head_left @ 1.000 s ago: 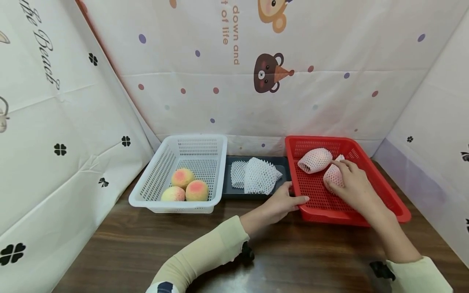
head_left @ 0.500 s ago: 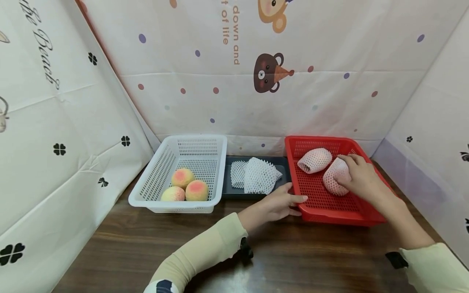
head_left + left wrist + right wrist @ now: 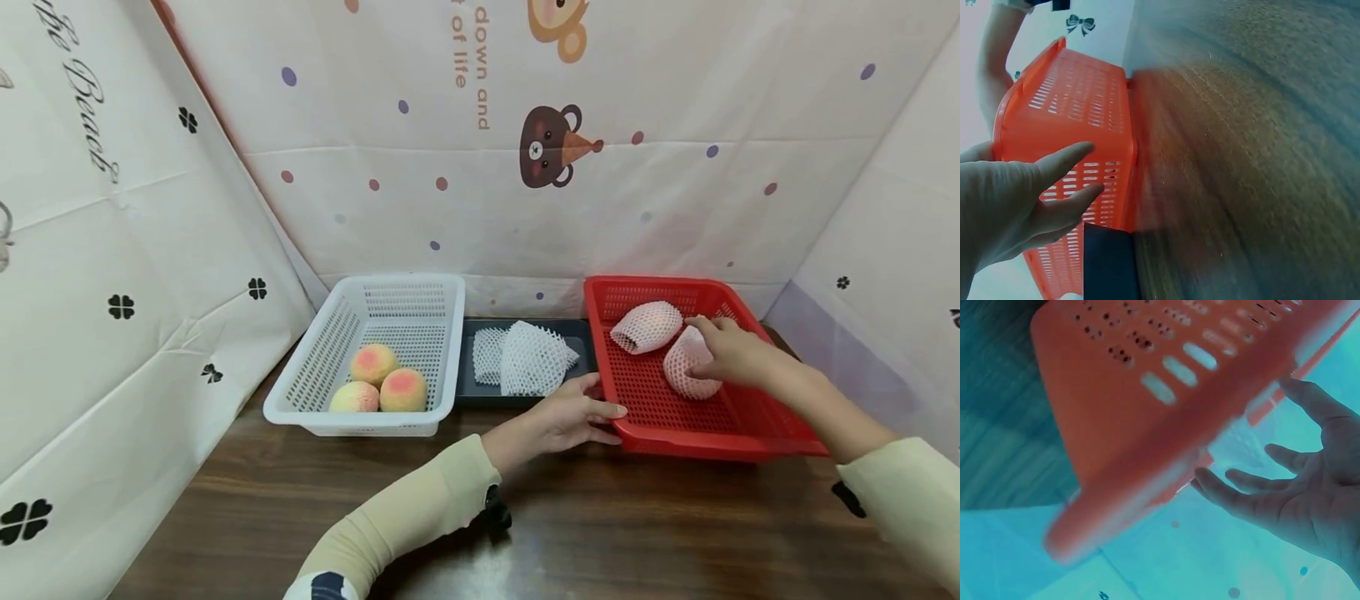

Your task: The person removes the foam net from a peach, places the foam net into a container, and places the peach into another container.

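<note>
In the head view, a red plastic basket (image 3: 690, 440) stands at the right. My left hand (image 3: 568, 418) holds its front left corner, thumb over the rim and the other fingers along the outer wall (image 3: 1063, 134). Inside the basket lie two fruits in white foam nets, pinkish under the mesh. My right hand (image 3: 729, 354) is at the right side of the nearer netted fruit (image 3: 684, 367), its fingers spread around the upper side. The right wrist view shows these fingers apart, behind the basket rim. The other netted fruit (image 3: 647, 327) lies at the back left.
A white basket (image 3: 300, 367) with three peaches (image 3: 402, 390) stands at the left. Between the baskets sits a dark tray (image 3: 467, 367) bearing white foam nets (image 3: 531, 360). Patterned cloth (image 3: 360, 208) walls the brown wooden table (image 3: 585, 517) at the back and sides.
My right hand has shifted right and its forearm has swung outward, so more of the nearer netted fruit shows. My left hand stays at the red basket's corner.
</note>
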Demonstrator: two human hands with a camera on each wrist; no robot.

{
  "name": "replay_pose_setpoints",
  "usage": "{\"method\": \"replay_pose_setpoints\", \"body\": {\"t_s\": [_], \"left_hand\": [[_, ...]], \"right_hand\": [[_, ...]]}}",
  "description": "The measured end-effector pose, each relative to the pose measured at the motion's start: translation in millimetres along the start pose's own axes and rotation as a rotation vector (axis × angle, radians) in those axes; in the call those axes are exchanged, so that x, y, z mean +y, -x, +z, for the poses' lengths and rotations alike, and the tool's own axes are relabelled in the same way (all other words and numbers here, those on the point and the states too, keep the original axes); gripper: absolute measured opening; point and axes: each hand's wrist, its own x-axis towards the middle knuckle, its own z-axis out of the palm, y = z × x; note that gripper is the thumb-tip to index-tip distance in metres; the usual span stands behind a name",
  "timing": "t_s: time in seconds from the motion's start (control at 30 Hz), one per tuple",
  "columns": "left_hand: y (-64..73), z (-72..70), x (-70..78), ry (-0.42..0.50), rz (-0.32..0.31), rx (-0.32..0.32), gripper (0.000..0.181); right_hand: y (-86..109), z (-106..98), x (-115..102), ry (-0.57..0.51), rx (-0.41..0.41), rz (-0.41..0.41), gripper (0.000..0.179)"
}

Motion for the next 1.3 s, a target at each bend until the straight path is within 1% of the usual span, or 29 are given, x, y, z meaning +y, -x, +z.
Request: {"method": "replay_pose_setpoints", "body": {"t_s": [0.23, 0.4, 0.63, 0.73, 1.03, 1.13, 1.3], "left_hand": [[1.7, 1.4, 1.8, -0.008, -0.013, 0.011, 0.051], [3.3, 0.3, 1.2, -0.003, -0.02, 0.008, 0.051], [0.8, -1.5, -1.4, -0.003, 0.004, -0.01, 0.053], [0.7, -1.4, -1.3, -0.003, 0.004, -0.005, 0.053], [1.5, -0.5, -1.8, -0.001, -0.007, -0.003, 0.053], [2.0, -0.5, -1.2, 0.0, -0.007, -0.005, 0.053], [1.3, -1.2, -0.4, 0.002, -0.005, -0.004, 0.053]], "right_hand": [[-16.7, -0.5, 5.4, 0.015, -0.123, 0.064, 0.094], [-24.6, 1.2, 7.9, -0.009, -0.175, 0.06, 0.094], [-32.4, 7.2, 15.4, 0.007, -0.179, 0.003, 0.09], [-37.3, 10.1, 18.7, 0.008, -0.185, -0.009, 0.09], [-46.8, 20.8, 20.8, 0.022, -0.242, -0.012, 0.085], [-50.0, 23.0, 21.9, 0.038, -0.24, -0.012, 0.083], [-55.8, 26.3, 28.9, 0.051, -0.209, -0.032, 0.082]]}}
